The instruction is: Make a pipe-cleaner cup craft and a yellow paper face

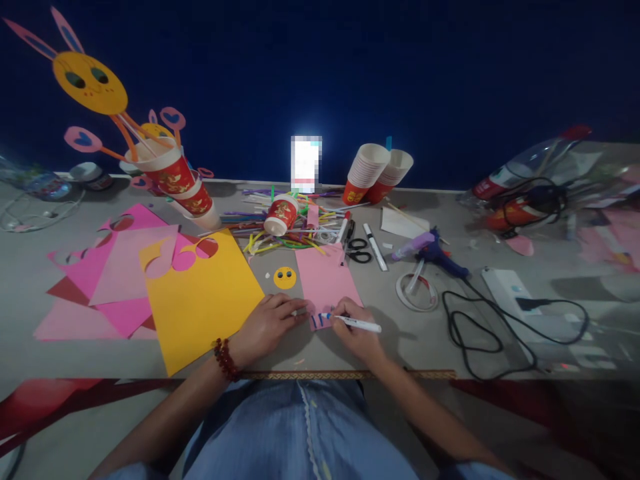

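Note:
My right hand is closed round a white marker, its tip low on a pink sheet of paper. Short blue strokes mark the sheet's near end. My left hand lies with fingers stretched out, fingertips at the sheet's lower left edge; a small pale thing I cannot make out shows by them. Just beyond that hand is a small yellow paper face with two dark eyes. To its left lies a large yellow sheet, notched by round cut-outs.
Pink sheets overlap at left, below a cup stack holding a rabbit-eared face. Pipe cleaners, a tipped cup, scissors and another marker lie ahead. Rightward are tape, a glue gun and a power strip.

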A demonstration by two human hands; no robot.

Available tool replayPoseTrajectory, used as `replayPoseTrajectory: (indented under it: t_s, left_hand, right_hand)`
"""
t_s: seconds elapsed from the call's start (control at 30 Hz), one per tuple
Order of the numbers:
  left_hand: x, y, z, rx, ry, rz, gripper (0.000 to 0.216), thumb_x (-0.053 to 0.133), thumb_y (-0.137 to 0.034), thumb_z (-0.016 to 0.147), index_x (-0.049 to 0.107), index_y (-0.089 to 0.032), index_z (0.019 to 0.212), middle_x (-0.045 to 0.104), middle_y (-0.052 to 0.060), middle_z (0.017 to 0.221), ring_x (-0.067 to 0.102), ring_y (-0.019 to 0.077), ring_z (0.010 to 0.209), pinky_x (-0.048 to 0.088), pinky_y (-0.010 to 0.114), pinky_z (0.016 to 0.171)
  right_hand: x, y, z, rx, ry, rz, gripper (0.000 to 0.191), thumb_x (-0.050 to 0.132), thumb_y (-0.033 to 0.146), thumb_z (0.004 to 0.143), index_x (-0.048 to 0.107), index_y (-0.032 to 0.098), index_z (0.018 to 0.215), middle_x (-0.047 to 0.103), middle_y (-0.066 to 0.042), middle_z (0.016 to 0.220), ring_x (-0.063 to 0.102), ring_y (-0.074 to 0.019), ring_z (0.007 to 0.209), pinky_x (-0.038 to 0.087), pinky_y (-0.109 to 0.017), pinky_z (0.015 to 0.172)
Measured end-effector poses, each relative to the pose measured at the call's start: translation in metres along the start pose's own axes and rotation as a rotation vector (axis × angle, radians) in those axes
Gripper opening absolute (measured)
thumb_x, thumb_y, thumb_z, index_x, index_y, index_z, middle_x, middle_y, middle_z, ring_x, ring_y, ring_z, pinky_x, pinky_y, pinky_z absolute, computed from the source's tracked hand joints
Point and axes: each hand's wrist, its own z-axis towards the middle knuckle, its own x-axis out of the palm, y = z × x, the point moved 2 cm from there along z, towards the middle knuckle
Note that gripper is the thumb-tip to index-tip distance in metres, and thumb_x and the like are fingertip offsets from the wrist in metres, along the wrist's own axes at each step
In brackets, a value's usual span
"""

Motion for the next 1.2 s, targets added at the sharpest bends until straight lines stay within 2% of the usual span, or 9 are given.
replayPoseTrajectory:
  t_s: [1.2]
  left_hand:
    - [0.0017, 0.0001, 0.0000, -0.007, -0.017, 0.004, 0.033, 0.051, -0.016, 0.099, 0.062, -0.025, 0.129, 0.058, 0.007, 0.141, 0.053, 0.0228, 0.113, 0.043, 0.040, 0.093]
  right_hand:
    - [0.0002, -0.0017, -0.0010, -0.014, 0.025, -0.028, 0.013, 0.051, 0.024, 0.082, 0.049, 0.023, 0.069, 0.050, 0.005, 0.056, 0.045, -0.0128, 0.051, 0.035, -0.024, 0.053]
